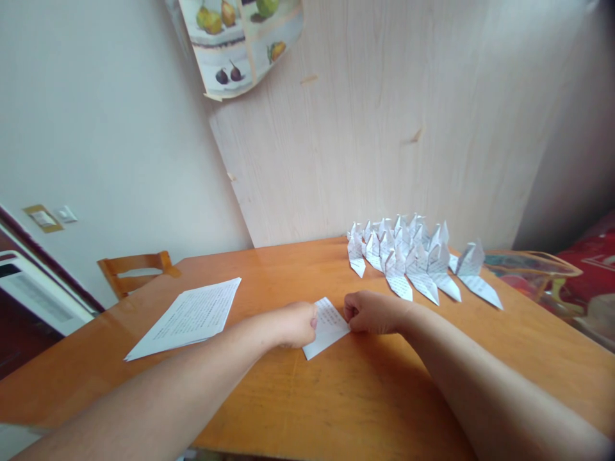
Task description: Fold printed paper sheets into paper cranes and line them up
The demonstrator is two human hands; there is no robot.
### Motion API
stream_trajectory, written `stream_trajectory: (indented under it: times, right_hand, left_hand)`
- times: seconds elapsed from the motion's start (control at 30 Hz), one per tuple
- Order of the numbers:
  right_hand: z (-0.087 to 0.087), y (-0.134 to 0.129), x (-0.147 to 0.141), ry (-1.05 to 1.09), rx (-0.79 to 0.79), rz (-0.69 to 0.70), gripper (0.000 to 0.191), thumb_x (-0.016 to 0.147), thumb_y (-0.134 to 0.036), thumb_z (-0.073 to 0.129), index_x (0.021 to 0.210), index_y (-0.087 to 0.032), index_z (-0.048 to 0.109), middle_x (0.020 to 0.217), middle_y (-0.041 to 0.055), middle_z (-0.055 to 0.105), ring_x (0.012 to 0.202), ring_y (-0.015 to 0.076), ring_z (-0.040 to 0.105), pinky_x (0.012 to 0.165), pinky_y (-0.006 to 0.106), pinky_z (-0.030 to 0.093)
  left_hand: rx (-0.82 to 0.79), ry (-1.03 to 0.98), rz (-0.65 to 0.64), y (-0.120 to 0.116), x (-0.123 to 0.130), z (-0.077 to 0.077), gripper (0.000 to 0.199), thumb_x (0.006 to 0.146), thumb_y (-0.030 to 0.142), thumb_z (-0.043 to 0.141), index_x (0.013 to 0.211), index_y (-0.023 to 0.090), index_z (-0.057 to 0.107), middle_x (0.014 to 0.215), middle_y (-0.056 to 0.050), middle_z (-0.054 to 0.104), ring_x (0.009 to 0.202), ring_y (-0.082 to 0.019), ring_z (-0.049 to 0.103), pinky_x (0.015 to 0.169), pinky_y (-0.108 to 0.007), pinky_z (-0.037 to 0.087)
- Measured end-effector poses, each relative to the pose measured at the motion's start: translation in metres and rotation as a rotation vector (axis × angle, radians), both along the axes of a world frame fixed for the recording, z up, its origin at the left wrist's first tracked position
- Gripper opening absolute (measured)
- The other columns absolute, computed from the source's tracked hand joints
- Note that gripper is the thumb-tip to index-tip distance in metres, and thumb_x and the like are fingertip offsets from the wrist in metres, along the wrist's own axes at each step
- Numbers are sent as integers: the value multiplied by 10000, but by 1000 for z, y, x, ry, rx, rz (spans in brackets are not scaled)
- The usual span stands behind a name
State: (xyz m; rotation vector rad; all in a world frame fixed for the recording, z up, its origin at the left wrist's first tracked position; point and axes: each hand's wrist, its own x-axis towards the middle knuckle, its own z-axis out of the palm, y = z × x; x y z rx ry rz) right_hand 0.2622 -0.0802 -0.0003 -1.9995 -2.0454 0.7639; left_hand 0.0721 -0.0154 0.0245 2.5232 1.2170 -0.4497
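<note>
A folded sheet of printed paper (327, 330) lies on the table between my two hands. My left hand (298, 324) is closed at the paper's left edge, its fingers curled and thumb tip showing. At the right corner, my right hand (373, 312) pinches the paper with bent fingers. Further back on the right stand several folded paper figures (418, 262), made of the same kind of printed paper, with pointed upright parts and flat tips toward me. To the left of my left hand rests a stack of printed sheets (192, 315).
The wooden table (283, 410) reaches back to a pale wood panel (384, 128). A wooden chair (137, 262) stands past its far left edge. Fruit pictures (225, 48) hang on the wall. A wire-framed object (533, 262) and red fabric (593, 256) are at the right.
</note>
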Motion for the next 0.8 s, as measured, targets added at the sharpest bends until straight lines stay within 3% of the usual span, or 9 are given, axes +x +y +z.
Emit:
stream_trajectory:
  times: [0.23, 0.57, 0.8]
  right_hand:
    - [-2, 2, 1, 1, -3, 8, 290, 636, -168, 613, 910, -178, 708, 823, 38, 716, 683, 169, 616, 504, 229, 355]
    - [-3, 5, 3, 2, -17, 22, 325, 623, -172, 607, 930, -177, 718, 838, 44, 723, 692, 179, 627, 507, 227, 373]
    - [-6, 7, 4, -6, -24, 29, 300, 654, -182, 637, 942, -180, 719, 845, 39, 721, 711, 183, 638, 517, 229, 382]
  left_hand:
    - [-58, -3, -40, -3, 9, 11, 124, 649, 77, 560, 655, 192, 513, 557, 41, 433, 521, -116, 412, 499, -220, 323]
    - [-136, -69, -48, -3, 10, 7, 154, 685, 130, 557, 809, 200, 615, 787, 10, 638, 692, -143, 572, 543, -188, 392]
    - [-165, -71, -20, 2, 10, 1, 240, 680, 190, 569, 911, 199, 637, 841, -3, 656, 759, -159, 592, 571, -180, 422]
